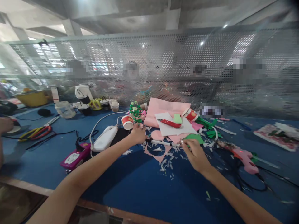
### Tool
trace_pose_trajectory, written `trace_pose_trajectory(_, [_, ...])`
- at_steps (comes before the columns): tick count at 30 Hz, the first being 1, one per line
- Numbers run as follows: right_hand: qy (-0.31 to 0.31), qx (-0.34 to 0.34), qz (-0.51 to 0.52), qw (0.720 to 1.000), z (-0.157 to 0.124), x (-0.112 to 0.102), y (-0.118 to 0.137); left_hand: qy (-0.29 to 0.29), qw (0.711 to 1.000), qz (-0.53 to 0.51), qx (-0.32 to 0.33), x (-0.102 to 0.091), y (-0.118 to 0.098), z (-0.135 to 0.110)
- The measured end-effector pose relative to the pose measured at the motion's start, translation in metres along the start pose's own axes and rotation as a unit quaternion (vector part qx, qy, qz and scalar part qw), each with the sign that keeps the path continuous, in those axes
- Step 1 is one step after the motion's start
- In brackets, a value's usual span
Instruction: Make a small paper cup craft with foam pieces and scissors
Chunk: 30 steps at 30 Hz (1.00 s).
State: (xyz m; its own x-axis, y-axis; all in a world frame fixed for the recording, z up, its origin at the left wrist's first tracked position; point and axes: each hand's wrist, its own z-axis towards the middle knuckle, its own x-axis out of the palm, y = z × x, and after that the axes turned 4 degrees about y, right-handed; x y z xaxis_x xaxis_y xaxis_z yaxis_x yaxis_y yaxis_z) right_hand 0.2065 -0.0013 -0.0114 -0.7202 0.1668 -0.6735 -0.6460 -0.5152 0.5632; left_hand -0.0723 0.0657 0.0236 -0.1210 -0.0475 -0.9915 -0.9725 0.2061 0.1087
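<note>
My left hand [138,134] reaches to the foot of a small green paper plant with pale flowers [135,111]. Its fingers are bent together, and whatever lies between them is hidden. Just left of it a red and white paper cup [127,122] lies tipped over. My right hand [193,152] is closed in a pinch beside a green paper piece [195,137]; what it pinches is too small to name. Between my hands lies a white pen with dark ends [161,142], above a pink paper scrap with a round hole [160,157].
Pink paper [161,107] bears a red utility knife [169,123]. At right lies a pink glue gun [245,160] with black cable. Leftward are a white power bank [105,138], a purple socket block [76,158] and scissors [44,129]. Another person's hand [6,124] shows at far left.
</note>
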Motion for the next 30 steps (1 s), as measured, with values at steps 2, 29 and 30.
trace_pose_trajectory(2, [-0.005,-0.001,-0.004,1.0,0.0,-0.001,0.003,0.007,1.0,0.012,0.004,-0.004,0.003,0.002])
trace_pose_trajectory(29, [-0.046,0.045,-0.058,0.996,0.005,0.005,-0.01,0.011,0.997,0.062,0.036,-0.004,-0.065,-0.034])
trace_pose_trajectory(30, [-0.071,0.055,-0.078,0.993,0.005,0.004,-0.014,0.01,0.998,0.064,0.017,-0.006,-0.063,-0.034])
